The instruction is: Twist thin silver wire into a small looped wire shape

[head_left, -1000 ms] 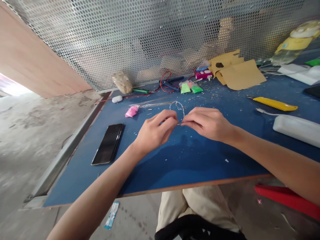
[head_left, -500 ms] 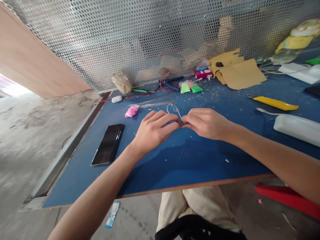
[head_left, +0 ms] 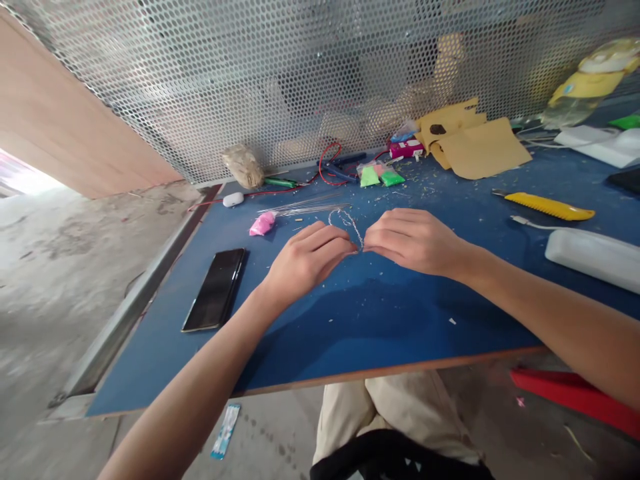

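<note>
A thin twisted silver wire (head_left: 356, 228), bent into a loop at its far end, stands up between my two hands above the blue table. My left hand (head_left: 316, 255) pinches its lower end from the left, fingertips pressed together. From the right, my right hand (head_left: 411, 240) is closed at the same end, its fingers bunched and pointing left. The fingertips of both hands nearly meet, and the exact grip is partly hidden. Behind them lie several straight thin wires (head_left: 310, 205) and a pink packet (head_left: 263, 223).
A black phone (head_left: 215, 290) lies to the left. On the right are a yellow utility knife (head_left: 550, 206) and a white case (head_left: 595, 257). Pliers (head_left: 345, 167), small coloured bags (head_left: 381, 175) and brown sandpaper-like sheets (head_left: 483, 148) sit along the perforated metal panel (head_left: 225, 80).
My left fingers have closed together more and drawn slightly left and down. My right hand has tilted up a little, its fingers more bunched. The wire loop has shifted slightly left.
</note>
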Demonstrator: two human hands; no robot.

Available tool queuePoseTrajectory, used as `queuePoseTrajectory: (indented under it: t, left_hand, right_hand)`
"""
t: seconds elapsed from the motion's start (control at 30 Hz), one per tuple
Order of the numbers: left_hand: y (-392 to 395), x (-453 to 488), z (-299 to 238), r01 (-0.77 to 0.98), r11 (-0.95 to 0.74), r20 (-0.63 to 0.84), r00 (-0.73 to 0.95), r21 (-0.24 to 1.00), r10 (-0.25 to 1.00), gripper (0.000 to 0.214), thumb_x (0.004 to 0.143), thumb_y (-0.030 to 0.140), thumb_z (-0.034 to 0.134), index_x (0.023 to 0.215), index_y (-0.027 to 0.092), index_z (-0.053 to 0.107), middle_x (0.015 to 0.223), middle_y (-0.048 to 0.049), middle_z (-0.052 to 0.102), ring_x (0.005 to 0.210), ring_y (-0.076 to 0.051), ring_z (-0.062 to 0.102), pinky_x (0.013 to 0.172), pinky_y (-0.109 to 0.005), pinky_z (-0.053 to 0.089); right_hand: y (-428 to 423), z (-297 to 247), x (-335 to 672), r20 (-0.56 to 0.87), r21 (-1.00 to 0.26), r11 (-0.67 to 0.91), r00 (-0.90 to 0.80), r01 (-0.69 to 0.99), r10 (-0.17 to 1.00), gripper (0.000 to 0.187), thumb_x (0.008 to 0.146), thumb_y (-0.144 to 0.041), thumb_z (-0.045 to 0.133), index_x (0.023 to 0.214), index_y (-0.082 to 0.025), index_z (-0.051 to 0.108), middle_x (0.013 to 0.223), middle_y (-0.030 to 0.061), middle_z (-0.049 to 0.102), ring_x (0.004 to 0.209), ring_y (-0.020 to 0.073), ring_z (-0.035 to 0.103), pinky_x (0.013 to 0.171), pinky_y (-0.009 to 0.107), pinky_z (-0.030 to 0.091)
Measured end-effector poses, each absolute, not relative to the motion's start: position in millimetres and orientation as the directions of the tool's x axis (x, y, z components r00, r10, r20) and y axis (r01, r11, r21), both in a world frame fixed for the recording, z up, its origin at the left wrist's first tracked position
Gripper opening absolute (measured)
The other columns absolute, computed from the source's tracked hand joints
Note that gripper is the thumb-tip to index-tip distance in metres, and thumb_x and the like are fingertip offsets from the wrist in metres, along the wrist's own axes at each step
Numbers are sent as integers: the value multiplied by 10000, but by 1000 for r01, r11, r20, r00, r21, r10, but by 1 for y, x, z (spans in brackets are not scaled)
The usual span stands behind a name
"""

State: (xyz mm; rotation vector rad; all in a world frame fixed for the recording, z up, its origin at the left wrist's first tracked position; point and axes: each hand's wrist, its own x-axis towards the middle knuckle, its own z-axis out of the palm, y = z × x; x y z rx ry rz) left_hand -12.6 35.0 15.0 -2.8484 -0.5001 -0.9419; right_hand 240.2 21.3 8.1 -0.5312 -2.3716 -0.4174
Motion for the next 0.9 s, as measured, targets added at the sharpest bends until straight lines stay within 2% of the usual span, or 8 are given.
queuePoseTrajectory:
  t: [0.17,0.27,0.47,0.67,0.77,0.83,0.9]
  left_hand:
    - [31,-9,15,329,-936,624,707,125,332,86,957,141,615,1034,179,619,993,-58,675,932,-153,633,839,-282,523]
    - [29,-8,16,313,-935,612,710,169,348,70,960,145,613,1023,176,614,988,-59,673,940,-152,637,846,-280,528]
    - [28,-7,16,309,-931,593,718,196,364,53,976,171,598,1019,180,628,992,-61,678,940,-148,646,845,-279,532]
    - [32,-11,15,356,-913,510,758,200,407,107,1001,207,566,1027,209,670,1049,-49,693,944,-137,650,822,-265,516]
    - [33,-10,16,334,-895,516,733,296,444,112,995,227,583,1006,197,690,1028,-55,697,939,-138,658,812,-258,525]
    - [33,-9,17,313,-847,496,702,428,511,108,980,249,612,975,183,697,991,-55,702,887,-131,668,757,-236,537]
    - [34,-9,19,289,-746,410,689,600,597,129,971,277,628,962,168,696,930,-47,704,755,-107,666,657,-205,536]
  right_hand:
    - [21,5,242,670,187,857,-700,481,247,127,989,-145,545,1082,-166,630,1030,74,722,928,187,653,831,329,514]
    - [20,6,243,659,208,844,-708,495,253,153,990,-139,535,1104,-192,623,1056,56,732,922,186,657,820,332,507]
    - [21,7,242,644,248,806,-713,537,277,119,1006,-176,523,1064,-203,624,1026,35,742,892,173,645,748,322,456]
    - [23,5,239,650,222,781,-685,584,327,137,1001,-141,499,1008,-200,622,993,29,736,890,176,627,738,330,416]
    - [22,7,237,653,156,785,-659,599,373,144,1002,-146,495,981,-206,623,980,31,730,893,186,615,742,336,405]
    - [23,9,237,642,41,808,-635,588,430,120,1006,-185,509,959,-209,616,955,37,719,895,196,603,761,340,415]
    - [24,9,238,605,-106,847,-642,521,471,109,1008,-223,521,932,-211,597,918,41,695,880,197,585,788,341,436]
